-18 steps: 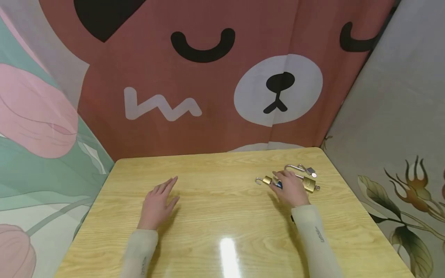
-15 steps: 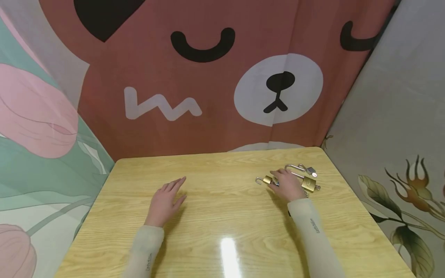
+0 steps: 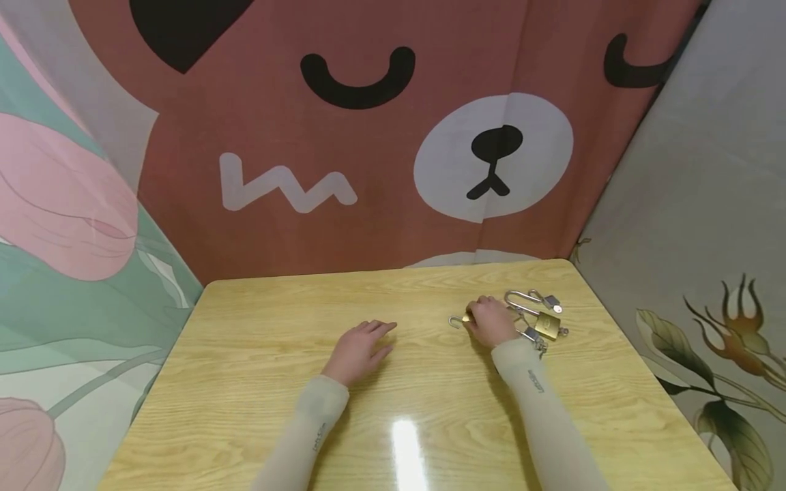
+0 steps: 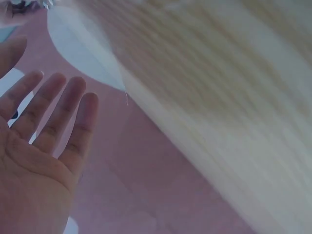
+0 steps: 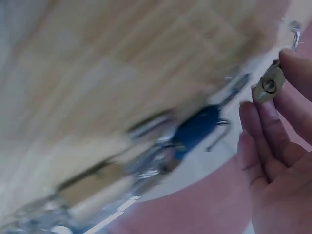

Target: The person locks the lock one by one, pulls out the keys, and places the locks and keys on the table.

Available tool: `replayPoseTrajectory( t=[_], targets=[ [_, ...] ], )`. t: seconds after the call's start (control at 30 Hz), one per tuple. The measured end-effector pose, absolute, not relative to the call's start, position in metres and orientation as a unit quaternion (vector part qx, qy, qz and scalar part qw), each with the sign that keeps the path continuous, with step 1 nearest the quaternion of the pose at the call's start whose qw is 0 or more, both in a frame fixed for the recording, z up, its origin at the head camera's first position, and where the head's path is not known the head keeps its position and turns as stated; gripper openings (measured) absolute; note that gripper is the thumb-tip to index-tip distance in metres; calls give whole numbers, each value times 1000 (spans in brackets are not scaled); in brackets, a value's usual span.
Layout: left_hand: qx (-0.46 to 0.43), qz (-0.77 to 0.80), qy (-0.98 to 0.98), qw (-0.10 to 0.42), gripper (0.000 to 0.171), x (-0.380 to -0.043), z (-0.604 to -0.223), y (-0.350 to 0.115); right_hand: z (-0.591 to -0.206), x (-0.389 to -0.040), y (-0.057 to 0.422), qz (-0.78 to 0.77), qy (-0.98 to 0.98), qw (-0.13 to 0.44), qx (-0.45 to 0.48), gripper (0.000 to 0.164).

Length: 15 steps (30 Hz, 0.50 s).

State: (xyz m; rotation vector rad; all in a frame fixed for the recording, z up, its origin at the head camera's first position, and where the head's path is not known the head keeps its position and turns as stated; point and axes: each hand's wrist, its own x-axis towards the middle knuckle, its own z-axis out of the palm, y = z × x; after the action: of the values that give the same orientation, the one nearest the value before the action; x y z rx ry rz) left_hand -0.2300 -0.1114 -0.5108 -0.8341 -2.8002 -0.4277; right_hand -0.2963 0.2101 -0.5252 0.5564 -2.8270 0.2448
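Note:
My right hand (image 3: 491, 323) pinches a small brass padlock (image 5: 269, 85) between thumb and fingers. Its keyhole end faces the right wrist camera, and its open shackle (image 3: 455, 321) sticks out to the left in the head view. Behind that hand lie a large brass padlock (image 3: 546, 325) with a long open shackle, a small grey padlock (image 3: 551, 301) and another small lock (image 3: 531, 333). A blue-bodied padlock (image 5: 197, 129) shows blurred in the right wrist view. Over the middle of the table, my left hand (image 3: 358, 353) holds nothing, its fingers (image 4: 63, 112) extended.
The wooden table (image 3: 258, 320) meets a red curtain (image 3: 276, 245) printed with a bear at its back edge. Patterned fabric hangs on both sides. A bright light reflection (image 3: 406, 450) lies on the tabletop near the front.
My left hand has moved right across the table. The right hand has shifted slightly left and now grips the small brass padlock, uncovering locks behind it.

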Motion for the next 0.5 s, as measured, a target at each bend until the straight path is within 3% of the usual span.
replayPoseTrajectory(
  t=[0.3, 0.5],
  targets=[
    [-215, -347, -913, 1, 48, -235, -509, -101, -489, -278, 156, 152, -944, 142, 255, 28],
    [-166, -449, -878, -2, 41, -238, -508, -104, -476, -266, 117, 168, -919, 152, 323, 28]
  ],
)
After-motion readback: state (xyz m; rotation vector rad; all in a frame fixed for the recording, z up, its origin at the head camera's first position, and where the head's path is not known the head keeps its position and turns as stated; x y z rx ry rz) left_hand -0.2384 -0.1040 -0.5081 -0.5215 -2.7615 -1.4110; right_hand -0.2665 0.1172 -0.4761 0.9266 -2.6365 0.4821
